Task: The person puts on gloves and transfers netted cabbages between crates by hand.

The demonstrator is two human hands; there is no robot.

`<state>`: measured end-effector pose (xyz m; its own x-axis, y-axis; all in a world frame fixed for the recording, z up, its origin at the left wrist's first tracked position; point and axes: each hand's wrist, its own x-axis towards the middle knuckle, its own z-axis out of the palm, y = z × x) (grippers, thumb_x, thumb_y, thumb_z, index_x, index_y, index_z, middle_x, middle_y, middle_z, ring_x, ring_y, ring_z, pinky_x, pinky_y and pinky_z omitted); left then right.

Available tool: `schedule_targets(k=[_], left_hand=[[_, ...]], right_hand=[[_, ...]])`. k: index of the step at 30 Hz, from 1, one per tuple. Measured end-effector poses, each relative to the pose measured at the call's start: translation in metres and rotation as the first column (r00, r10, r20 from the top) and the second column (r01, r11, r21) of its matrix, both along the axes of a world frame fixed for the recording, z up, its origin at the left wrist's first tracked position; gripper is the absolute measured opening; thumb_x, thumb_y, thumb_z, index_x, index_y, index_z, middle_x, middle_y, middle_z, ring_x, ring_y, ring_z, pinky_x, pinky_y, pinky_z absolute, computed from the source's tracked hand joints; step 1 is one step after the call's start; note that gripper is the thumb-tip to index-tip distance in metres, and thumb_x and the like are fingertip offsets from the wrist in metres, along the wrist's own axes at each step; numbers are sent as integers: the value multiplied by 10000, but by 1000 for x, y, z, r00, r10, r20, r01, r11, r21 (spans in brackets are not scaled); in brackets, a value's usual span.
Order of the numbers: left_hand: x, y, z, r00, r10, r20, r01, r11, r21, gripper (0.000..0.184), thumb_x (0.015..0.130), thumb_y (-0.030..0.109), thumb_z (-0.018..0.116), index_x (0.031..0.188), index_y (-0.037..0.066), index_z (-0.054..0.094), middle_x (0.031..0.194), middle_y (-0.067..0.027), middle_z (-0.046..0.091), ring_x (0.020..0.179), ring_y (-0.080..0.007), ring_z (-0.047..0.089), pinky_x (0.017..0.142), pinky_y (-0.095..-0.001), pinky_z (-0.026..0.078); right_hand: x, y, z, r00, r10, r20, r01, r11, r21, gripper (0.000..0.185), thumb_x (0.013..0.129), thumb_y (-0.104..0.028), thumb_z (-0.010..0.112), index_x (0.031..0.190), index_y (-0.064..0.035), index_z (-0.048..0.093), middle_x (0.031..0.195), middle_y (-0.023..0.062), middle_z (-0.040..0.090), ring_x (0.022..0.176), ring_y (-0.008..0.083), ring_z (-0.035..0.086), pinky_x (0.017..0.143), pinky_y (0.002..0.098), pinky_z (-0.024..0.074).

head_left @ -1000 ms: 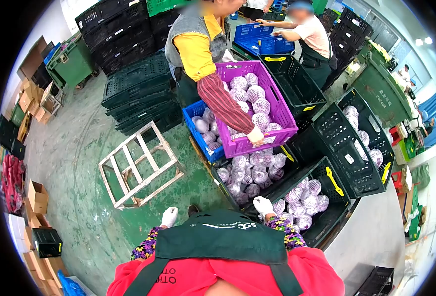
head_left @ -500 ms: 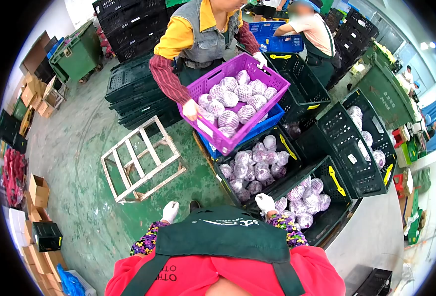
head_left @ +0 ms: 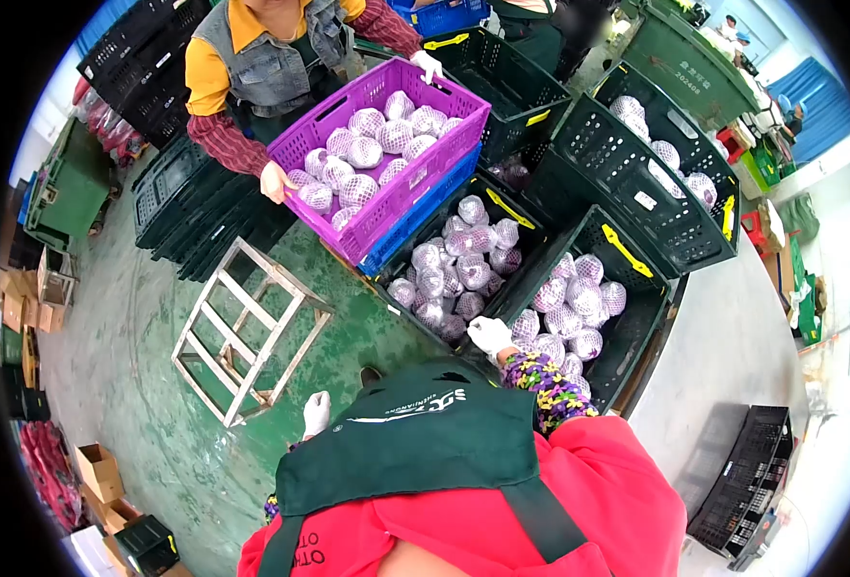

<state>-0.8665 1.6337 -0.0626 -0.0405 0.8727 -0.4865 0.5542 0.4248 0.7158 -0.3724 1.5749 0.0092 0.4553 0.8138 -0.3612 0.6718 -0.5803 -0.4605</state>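
Note:
My right hand (head_left: 490, 336), in a white glove, is at the near rim between two dark crates; its fingers are curled and what they hold, if anything, is too small to tell. Net-wrapped round produce (head_left: 463, 255) fills the left crate, and more (head_left: 579, 308) lies in the right crate. My gloved left hand (head_left: 317, 413) hangs low over the green floor, fingers curled together, holding nothing visible. A co-worker (head_left: 280, 77) has both hands on a purple crate (head_left: 401, 183) of wrapped produce, which sits above a blue crate (head_left: 425, 216).
A pale slatted metal stand (head_left: 242, 332) is on the floor at the left. Stacked dark crates (head_left: 194, 192) stand behind it. A tilted dark crate (head_left: 627, 188) with produce is at the right, beside a grey surface (head_left: 733, 337). A green bin (head_left: 685, 67) stands at the back.
The co-worker's purple crate has come to rest squarely over the blue crate, after being swung leftward. The view has turned. My right hand has shifted slightly forward at the crate rim.

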Motion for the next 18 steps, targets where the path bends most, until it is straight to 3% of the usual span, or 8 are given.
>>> schedule_targets(k=[3,7,12,14,18], left_hand=[[2,4,4,1000,-1,32,1,1000,1,297,915,229,608,1049,-31,655,862,-61,679,782,-116,601,726,-270,479],[2,8,-7,997,-7,79,6,1000,14,307,915,237,610,1061,-29,655,878,-75,687,799,-126,612,742,-279,484],[11,5,8,999,-39,-30,40,999,5,300,911,253,614,1043,-11,668,933,-107,705,859,-148,641,777,-295,492],[14,2,14,1000,-5,-25,5,1000,17,306,903,263,617,1025,-12,672,928,-120,705,863,-159,648,777,-299,495],[31,-4,51,981,-115,-156,134,984,121,323,890,315,584,1017,34,678,949,-157,692,908,-281,662,815,-360,499]], right_hand=[[-1,0,5,1000,4,-7,-4,999,41,308,810,-401,592,983,-176,711,904,164,693,892,378,651,830,444,515],[-1,0,11,999,-18,-32,19,999,27,315,812,-408,595,1003,-185,709,905,163,694,894,370,656,834,441,515],[-1,1,9,999,5,-34,-5,1000,4,315,818,-414,591,1008,-193,709,917,159,696,903,369,655,838,442,514],[1,2,10,998,-2,-68,-2,999,-49,347,817,-443,547,1057,-235,686,1020,157,685,992,382,627,891,503,472],[8,0,-9,995,60,-81,-53,995,89,306,823,-433,594,1024,-226,697,930,163,690,904,381,652,822,476,517]])
